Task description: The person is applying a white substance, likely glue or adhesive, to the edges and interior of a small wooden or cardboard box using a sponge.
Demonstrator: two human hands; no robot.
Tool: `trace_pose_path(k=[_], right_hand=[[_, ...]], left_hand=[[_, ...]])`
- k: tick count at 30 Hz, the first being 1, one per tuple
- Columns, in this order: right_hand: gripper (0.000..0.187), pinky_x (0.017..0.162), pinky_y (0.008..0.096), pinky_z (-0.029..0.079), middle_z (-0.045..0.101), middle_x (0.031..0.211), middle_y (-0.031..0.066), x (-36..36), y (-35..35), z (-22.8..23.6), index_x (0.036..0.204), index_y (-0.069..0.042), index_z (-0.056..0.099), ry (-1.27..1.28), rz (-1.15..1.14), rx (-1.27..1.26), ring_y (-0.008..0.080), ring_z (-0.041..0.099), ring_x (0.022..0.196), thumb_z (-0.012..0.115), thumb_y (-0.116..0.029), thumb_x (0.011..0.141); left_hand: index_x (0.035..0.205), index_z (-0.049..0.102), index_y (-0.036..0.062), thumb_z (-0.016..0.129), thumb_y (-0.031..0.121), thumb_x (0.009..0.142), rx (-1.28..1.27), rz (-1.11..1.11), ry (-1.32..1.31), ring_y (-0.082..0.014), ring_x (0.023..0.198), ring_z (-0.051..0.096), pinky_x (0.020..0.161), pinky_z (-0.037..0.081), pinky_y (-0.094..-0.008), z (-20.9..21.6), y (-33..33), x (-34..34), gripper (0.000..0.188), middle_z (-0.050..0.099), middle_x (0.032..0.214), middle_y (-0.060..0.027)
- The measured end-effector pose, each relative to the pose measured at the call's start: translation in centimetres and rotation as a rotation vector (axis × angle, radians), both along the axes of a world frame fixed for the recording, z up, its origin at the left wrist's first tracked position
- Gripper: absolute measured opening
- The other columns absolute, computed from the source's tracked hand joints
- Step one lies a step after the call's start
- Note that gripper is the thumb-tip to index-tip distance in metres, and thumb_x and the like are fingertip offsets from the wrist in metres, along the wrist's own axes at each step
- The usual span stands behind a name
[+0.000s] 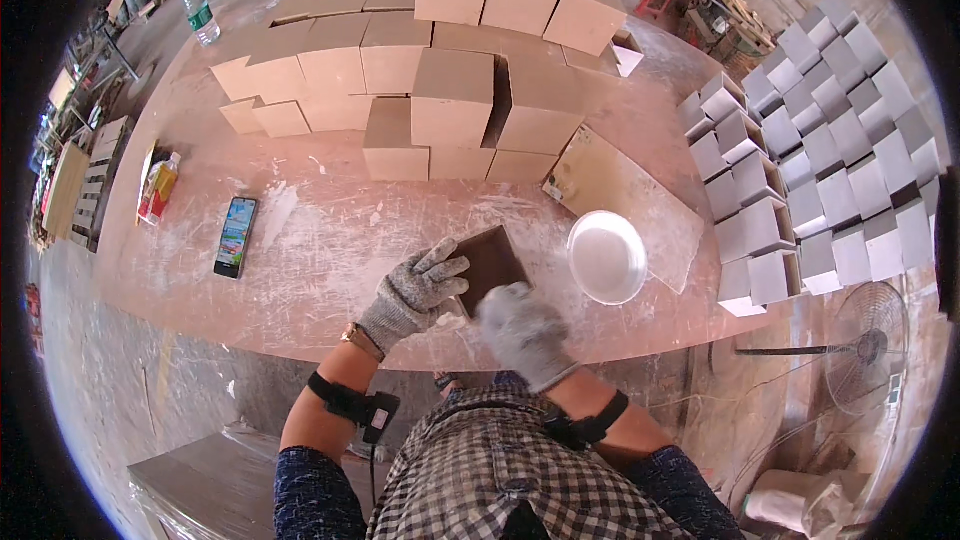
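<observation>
A small open-topped box with a dark brown inside sits tilted near the table's front edge. My left hand, in a grey knitted glove, grips the box along its left side. At its near right corner is my right hand, gloved the same way. Motion smears those fingers, so whether they hold anything is unclear. To the right stands a round white bowl with pale contents, partly over a flat stained board.
Brown boxes are stacked across the table's far side. A phone, a red and yellow packet and a water bottle lie or stand leftward. On the right are rows of grey-white boxes and a standing fan.
</observation>
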State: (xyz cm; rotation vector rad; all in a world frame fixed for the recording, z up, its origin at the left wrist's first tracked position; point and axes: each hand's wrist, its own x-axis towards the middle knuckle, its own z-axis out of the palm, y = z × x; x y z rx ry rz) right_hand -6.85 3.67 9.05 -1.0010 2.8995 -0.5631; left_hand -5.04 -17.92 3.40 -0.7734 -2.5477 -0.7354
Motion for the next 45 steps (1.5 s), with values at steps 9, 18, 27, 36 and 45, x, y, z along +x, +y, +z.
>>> trace_pose_path(k=[9, 18, 27, 36, 45], right_hand=[[0.019, 0.080, 0.0358, 0.049, 0.065, 0.094, 0.0108, -6.5, 7.2, -1.9, 0.092, -0.006, 0.062, -0.021, -0.139, -0.122, 0.0290, 0.062, 0.087, 0.063, -0.023, 0.083], [0.044, 0.090, 0.0322, 0.047, 0.061, 0.110, 0.0058, -1.7, 8.0, 3.5, 0.118, -0.003, 0.055, -1.038, -0.336, -1.295, 0.0176, 0.057, 0.101, 0.066, -0.007, 0.075], [0.053, 0.088, 0.0274, 0.047, 0.057, 0.114, 0.0057, -2.7, 10.3, 4.3, 0.122, -0.003, 0.051, -1.175, -0.077, -1.088, 0.0144, 0.054, 0.103, 0.069, -0.004, 0.072], [0.050, 0.083, 0.0288, 0.047, 0.061, 0.105, 0.0060, -4.0, 15.5, 6.6, 0.117, -0.003, 0.054, -0.978, -0.108, -0.990, 0.0150, 0.056, 0.095, 0.076, -0.015, 0.074], [0.053, 0.097, 0.0342, 0.040, 0.057, 0.118, 0.0113, -4.3, 18.5, 7.6, 0.124, -0.002, 0.052, -1.029, -0.001, -1.013, 0.0196, 0.052, 0.111, 0.064, -0.038, 0.087]], left_hand=[[0.105, 0.061, 0.0131, 0.075, 0.031, 0.070, -0.002, 0.005, 0.029, -0.0350, 0.129, 0.043, 0.100, 0.043, -0.0465, -1.2, -0.2, -0.2, 0.042, 0.056, 0.126, -0.0088], [0.116, 0.059, 0.0106, 0.074, 0.024, 0.075, 0.259, 0.208, -0.122, -0.0342, 0.121, 0.049, 0.098, 0.043, -0.0452, 7.0, 3.8, 2.1, 0.046, 0.056, 0.126, -0.0141], [0.102, 0.059, 0.0054, 0.062, 0.024, 0.091, 1.495, -0.090, -0.536, -0.0185, 0.104, 0.057, 0.092, 0.045, -0.0325, 10.7, 10.7, 1.4, 0.022, 0.062, 0.108, -0.0091], [0.103, 0.061, 0.0030, 0.067, 0.024, 0.088, 0.792, -0.023, -0.397, -0.0166, 0.093, 0.058, 0.085, 0.047, -0.0313, 12.6, 16.9, -1.5, 0.027, 0.063, 0.101, -0.0072], [0.079, 0.055, 0.0070, 0.057, 0.018, 0.095, 1.284, 0.234, -0.279, -0.0085, 0.075, 0.050, 0.071, 0.044, -0.0250, 12.9, 24.4, -3.9, 0.019, 0.056, 0.080, 0.0006]])
